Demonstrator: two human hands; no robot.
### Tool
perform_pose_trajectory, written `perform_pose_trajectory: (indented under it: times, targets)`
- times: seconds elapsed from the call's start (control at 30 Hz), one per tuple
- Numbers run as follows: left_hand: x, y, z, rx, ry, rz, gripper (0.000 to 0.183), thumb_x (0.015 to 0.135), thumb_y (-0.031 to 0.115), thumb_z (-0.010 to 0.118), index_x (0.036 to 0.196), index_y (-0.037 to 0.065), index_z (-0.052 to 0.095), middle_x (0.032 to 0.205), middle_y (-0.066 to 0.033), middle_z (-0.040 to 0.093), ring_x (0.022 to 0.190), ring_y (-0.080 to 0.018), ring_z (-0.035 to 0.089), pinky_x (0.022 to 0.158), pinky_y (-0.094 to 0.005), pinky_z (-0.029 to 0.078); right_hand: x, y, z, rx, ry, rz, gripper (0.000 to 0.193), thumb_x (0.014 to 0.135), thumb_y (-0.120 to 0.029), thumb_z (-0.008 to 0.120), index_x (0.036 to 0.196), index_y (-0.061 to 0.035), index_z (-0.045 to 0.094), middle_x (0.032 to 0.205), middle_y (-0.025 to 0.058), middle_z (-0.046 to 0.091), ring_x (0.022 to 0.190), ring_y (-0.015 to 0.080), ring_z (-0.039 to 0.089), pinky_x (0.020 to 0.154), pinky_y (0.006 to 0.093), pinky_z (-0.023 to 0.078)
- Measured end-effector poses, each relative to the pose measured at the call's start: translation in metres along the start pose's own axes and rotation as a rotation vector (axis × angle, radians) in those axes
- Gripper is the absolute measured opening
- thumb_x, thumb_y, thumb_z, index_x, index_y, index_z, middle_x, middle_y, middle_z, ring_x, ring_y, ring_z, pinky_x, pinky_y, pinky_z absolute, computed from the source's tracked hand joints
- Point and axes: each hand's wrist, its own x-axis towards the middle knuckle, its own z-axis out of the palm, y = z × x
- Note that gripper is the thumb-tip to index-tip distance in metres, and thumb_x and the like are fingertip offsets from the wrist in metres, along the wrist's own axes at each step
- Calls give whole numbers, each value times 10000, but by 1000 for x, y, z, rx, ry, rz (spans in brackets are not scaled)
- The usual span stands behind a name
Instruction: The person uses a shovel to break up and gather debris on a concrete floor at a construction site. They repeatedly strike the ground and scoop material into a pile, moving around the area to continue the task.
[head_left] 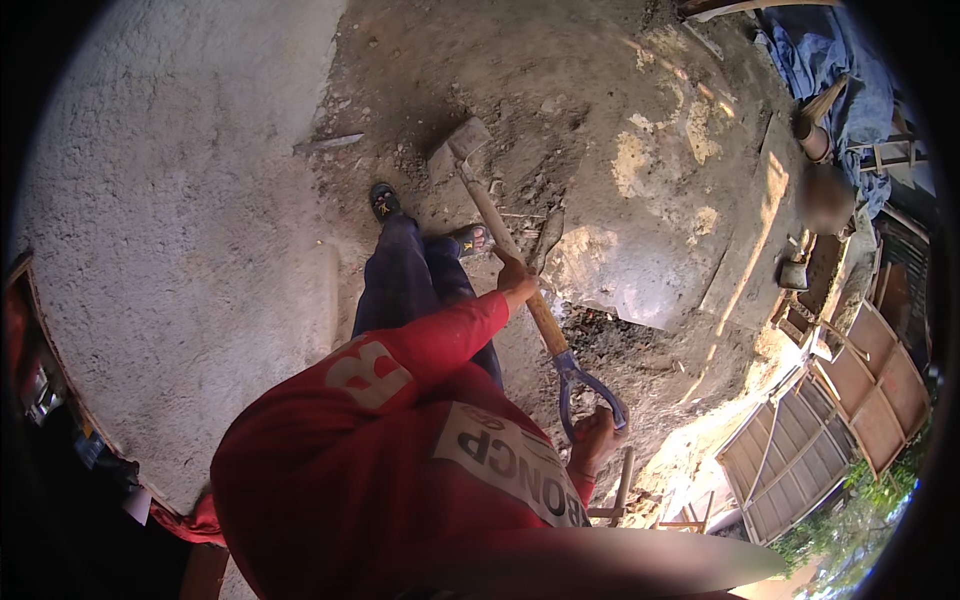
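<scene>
A long-handled shovel [487, 207] slants across the view, with a wooden shaft and a blue D-shaped grip at its near end. Partway down the shaft, my left hand [516, 277] is wrapped around the wood. My right hand [597, 438] is closed on the D-shaped grip, farther right and nearer to me. The shovel's dusty flat blade rests against the dirt ground [560, 110] beyond my feet, among loose soil and small stones. Both of my sleeves are red.
A rough pale wall [170, 200] rises along the left. My sandalled feet [384, 200] stand close to the blade. A thin flat strip [330, 143] lies near the wall. A dark rubble patch [610, 340] is right of the shaft. Wooden panels [790, 460] and blue sheeting [860, 80] stand far right.
</scene>
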Motion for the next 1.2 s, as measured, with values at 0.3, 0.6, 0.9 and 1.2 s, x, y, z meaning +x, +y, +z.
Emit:
perform_pose_trajectory:
  times: [0.3,0.6,0.9,1.2]
  targets:
    - [31,13,-52,126,194,312,1091,858,220,653,1471,-93,-195,892,-258,683,799,-372,688,636,-440,548,-10,64,44,301,-44,305,103,854,-19,550,896,-105,514,593,-12,405,444,114,419,414,285,386]
    - [-22,20,-5,139,-82,-33,1130,867,227,643,1449,-53,-284,1036,-306,669,906,-390,688,751,-441,558,-25,2,5,102,126,154,159,874,-76,606,759,-110,501,549,-28,399,410,82,377,356,254,300]
    - [-67,2,24,27,-170,122,1081,858,218,640,1481,-56,-199,969,-246,683,869,-372,693,709,-430,560,-59,-11,-30,201,142,168,347,892,-22,544,1233,-67,592,557,-57,358,405,46,343,354,224,278]
    - [-21,-18,18,245,-100,66,860,875,244,653,1440,-114,113,944,-244,697,851,-369,704,715,-429,575,-53,4,-1,184,117,115,376,868,-19,530,1243,-26,561,603,-17,443,424,67,425,351,237,328]
